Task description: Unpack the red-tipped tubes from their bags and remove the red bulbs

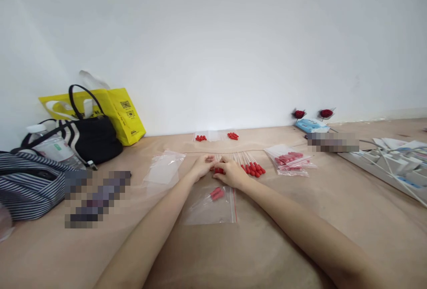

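My left hand [202, 165] and my right hand [231, 173] meet at the middle of the table, fingers curled over a few red-tipped white sticks [218, 169]. More of these red-tipped sticks [252, 167] lie fanned out just right of my right hand. Below my hands lies a clear zip bag [213, 206] with a few red pieces inside. Which sticks each hand grips is hard to tell.
An empty clear bag [163, 168] lies to the left. Filled bags of red pieces [289, 160] sit to the right. Two small packets with red pieces [216, 136] lie by the wall. A black bag [90, 140], yellow bag [122, 113], striped bag [30, 180] and white trays [390, 164] flank the table [300, 235].
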A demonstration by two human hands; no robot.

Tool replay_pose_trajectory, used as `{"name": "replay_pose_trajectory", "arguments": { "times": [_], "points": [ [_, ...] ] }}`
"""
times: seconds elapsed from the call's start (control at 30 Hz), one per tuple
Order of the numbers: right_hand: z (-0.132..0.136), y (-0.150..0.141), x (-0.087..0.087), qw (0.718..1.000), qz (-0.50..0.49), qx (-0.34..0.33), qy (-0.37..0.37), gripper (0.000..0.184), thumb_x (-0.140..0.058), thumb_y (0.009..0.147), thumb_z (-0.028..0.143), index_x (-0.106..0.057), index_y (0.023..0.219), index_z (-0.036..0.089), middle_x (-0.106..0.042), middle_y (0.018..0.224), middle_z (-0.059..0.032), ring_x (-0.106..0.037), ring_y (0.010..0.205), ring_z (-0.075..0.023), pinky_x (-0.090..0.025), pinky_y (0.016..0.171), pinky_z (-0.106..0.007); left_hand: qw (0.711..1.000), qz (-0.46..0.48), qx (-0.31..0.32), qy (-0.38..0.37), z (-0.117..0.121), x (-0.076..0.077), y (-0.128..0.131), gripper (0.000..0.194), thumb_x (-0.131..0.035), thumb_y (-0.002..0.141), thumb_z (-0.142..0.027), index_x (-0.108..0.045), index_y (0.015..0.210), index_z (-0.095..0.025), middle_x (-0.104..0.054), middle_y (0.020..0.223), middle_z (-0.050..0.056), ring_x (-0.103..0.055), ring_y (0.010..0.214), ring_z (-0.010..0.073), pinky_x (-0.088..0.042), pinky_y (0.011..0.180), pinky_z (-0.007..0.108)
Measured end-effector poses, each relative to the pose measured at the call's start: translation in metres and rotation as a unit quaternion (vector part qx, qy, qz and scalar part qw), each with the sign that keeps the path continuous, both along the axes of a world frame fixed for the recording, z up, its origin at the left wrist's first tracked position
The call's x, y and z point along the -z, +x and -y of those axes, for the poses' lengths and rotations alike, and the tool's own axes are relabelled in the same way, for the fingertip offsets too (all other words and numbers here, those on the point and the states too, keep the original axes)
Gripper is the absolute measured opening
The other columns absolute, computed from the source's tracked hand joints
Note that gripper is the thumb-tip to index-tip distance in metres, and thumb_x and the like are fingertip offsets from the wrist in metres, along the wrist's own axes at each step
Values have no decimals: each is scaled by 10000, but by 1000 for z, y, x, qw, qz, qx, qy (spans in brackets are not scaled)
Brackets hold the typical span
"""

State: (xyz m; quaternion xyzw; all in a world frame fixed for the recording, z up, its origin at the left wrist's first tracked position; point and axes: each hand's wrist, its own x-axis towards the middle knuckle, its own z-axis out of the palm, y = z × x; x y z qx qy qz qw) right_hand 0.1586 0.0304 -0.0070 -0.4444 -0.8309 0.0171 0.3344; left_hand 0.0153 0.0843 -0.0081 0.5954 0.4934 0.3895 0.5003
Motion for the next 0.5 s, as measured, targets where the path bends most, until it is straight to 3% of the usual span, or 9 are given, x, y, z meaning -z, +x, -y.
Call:
{"name": "replay_pose_trajectory", "arguments": {
  "times": [0.23,0.37,0.5],
  "points": [
    [24,26,-8,989,-133,27,51,136,-500,791,233,-623,804,178,-537,726,-36,-516,707,-143,-404,670,-267,998,-44,11,49,5,0,-2,384,-707,580,-288,-597,906,-117,-643,903,89,-597,801,184,-456,756,326],
    [56,48,3,990,-139,-3,12,95,-497,771,174,-591,787,180,-556,733,-30,-518,694,-137,-404,651,-266,994,-79,19,79,18,-2,-14,349,-669,616,-274,-609,920,-117,-640,945,97,-587,864,197,-425,832,345],
    [83,59,10,991,-124,-34,-36,66,-521,753,182,-586,756,177,-529,673,-15,-487,616,-115,-383,561,-233,988,-113,41,96,48,-4,-36,319,-617,661,-290,-618,940,-134,-642,934,88,-590,840,202,-427,824,359]
  ]
}}
